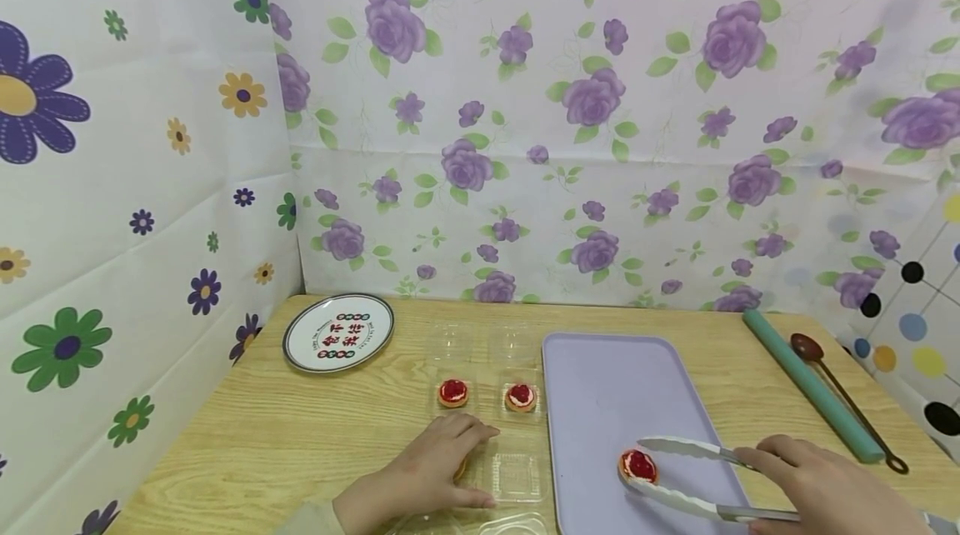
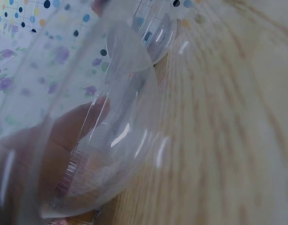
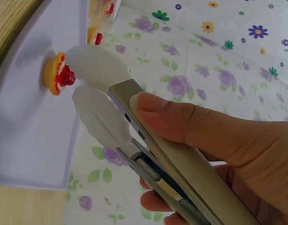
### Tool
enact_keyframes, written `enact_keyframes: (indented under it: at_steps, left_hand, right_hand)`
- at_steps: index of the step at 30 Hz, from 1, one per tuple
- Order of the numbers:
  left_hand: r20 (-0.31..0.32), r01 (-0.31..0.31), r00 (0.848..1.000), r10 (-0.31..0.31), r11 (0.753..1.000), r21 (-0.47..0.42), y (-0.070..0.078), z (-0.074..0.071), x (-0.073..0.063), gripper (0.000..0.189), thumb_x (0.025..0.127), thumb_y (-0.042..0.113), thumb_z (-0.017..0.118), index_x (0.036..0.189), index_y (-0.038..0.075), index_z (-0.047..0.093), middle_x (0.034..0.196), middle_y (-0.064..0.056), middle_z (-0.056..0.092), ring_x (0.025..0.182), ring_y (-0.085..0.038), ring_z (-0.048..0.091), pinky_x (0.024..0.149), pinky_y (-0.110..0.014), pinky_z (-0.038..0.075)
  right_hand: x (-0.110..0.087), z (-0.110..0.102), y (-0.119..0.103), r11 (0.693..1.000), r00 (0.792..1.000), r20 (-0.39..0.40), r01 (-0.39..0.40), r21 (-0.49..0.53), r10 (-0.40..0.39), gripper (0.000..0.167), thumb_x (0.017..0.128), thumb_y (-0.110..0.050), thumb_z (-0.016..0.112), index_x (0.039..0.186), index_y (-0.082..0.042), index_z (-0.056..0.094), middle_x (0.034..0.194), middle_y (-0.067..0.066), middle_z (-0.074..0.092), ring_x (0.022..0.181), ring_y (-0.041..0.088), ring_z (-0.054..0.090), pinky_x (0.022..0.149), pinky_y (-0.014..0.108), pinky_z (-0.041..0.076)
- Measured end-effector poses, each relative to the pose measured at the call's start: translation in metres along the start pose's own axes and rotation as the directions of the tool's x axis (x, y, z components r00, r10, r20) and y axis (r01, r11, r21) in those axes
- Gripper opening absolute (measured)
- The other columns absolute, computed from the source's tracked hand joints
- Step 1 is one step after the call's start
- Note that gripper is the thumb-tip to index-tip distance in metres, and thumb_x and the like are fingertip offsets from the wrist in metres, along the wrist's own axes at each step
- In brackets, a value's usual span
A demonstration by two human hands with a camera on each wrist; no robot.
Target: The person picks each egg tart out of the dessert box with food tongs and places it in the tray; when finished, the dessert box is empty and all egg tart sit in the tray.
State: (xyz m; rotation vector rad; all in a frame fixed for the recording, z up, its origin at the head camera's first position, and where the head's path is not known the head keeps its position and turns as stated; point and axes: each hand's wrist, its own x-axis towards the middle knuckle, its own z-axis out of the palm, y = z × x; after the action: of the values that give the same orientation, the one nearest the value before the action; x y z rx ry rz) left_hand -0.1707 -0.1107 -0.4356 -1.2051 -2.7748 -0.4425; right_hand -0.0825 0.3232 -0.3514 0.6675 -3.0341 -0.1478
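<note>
My right hand (image 1: 832,481) holds a pair of tongs (image 1: 678,501) with white scalloped tips and metal handles. The spread tips stand on either side of a small red-topped tart (image 1: 639,466) on the lilac tray (image 1: 615,385). In the right wrist view, the thumb presses one handle and the other fingers lie under the second. My left hand (image 1: 427,464) reaches over the clear plastic boxes (image 1: 517,477), thumb and fingers spread. Part of another tart shows beneath it. Two more tarts, left (image 1: 453,392) and right (image 1: 521,397), sit in clear boxes farther back.
A white plate (image 1: 300,343) with red lettering lies at the back left. On the right are a green rolling rod (image 1: 813,385) and a brown ladle (image 1: 847,393). Flowered cloth (image 1: 525,210) hangs behind the wooden table (image 1: 247,435).
</note>
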Motion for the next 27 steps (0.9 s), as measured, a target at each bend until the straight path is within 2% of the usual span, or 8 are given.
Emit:
enact_keyframes:
  at_steps: [6, 12, 19, 23, 27]
  left_hand:
    - [0.003, -0.011, 1.000, 0.011, 0.999, 0.032, 0.000, -0.001, 0.000, 0.076, 0.079, 0.063, 0.065, 0.138, 0.017, 0.048, 0.127, 0.003, 0.054, 0.122, -0.017, 0.048, 0.107, -0.039, 0.041]
    - [-0.013, -0.037, 0.999, 0.038, 0.997, 0.071, 0.000, -0.002, -0.001, 0.081, 0.077, 0.066, 0.063, 0.139, 0.015, 0.047, 0.125, 0.003, 0.054, 0.120, -0.016, 0.048, 0.106, -0.038, 0.041]
    - [-0.018, -0.033, 0.999, 0.034, 0.996, 0.081, 0.002, -0.009, 0.000, 0.085, 0.075, 0.070, 0.061, 0.139, 0.016, 0.048, 0.126, 0.003, 0.054, 0.119, -0.016, 0.049, 0.105, -0.038, 0.041]
    - [-0.010, -0.019, 1.000, 0.020, 0.999, 0.048, 0.001, -0.019, -0.001, 0.085, 0.074, 0.068, 0.064, 0.139, 0.016, 0.047, 0.128, 0.002, 0.053, 0.121, -0.017, 0.049, 0.105, -0.040, 0.042]
    - [0.015, 0.007, 1.000, -0.008, 1.000, 0.013, -0.002, -0.028, -0.004, 0.085, 0.074, 0.065, 0.068, 0.141, 0.017, 0.046, 0.132, 0.001, 0.052, 0.125, -0.020, 0.047, 0.106, -0.042, 0.041]
  right_hand:
    - [-0.001, -0.006, -0.002, 0.998, 0.998, 0.010, -0.058, -0.004, 0.058, 0.068, 0.073, -0.068, 0.064, 0.119, -0.018, 0.064, 0.106, -0.006, 0.061, 0.078, 0.012, 0.061, 0.059, 0.024, 0.052]
    - [0.001, -0.012, -0.006, 0.998, 0.998, -0.038, -0.058, 0.015, 0.058, 0.067, 0.073, -0.065, 0.066, 0.121, -0.018, 0.063, 0.108, -0.006, 0.062, 0.079, 0.012, 0.062, 0.058, 0.023, 0.051]
    - [0.012, -0.022, -0.019, 0.994, 0.996, -0.021, -0.087, 0.061, 0.088, 0.070, 0.072, -0.070, 0.062, 0.121, -0.019, 0.064, 0.109, -0.006, 0.061, 0.079, 0.010, 0.061, 0.061, 0.025, 0.051]
    - [0.016, -0.028, -0.028, 0.997, 0.993, -0.115, -0.031, 0.076, 0.039, 0.070, 0.072, -0.068, 0.064, 0.119, -0.017, 0.065, 0.107, -0.006, 0.061, 0.076, 0.004, 0.059, 0.059, 0.022, 0.049]
    - [0.021, -0.033, -0.036, 0.998, 0.972, -0.236, 0.023, 0.058, -0.009, 0.067, 0.071, -0.066, 0.066, 0.118, -0.018, 0.066, 0.106, -0.006, 0.062, 0.073, 0.000, 0.057, 0.055, 0.019, 0.046]
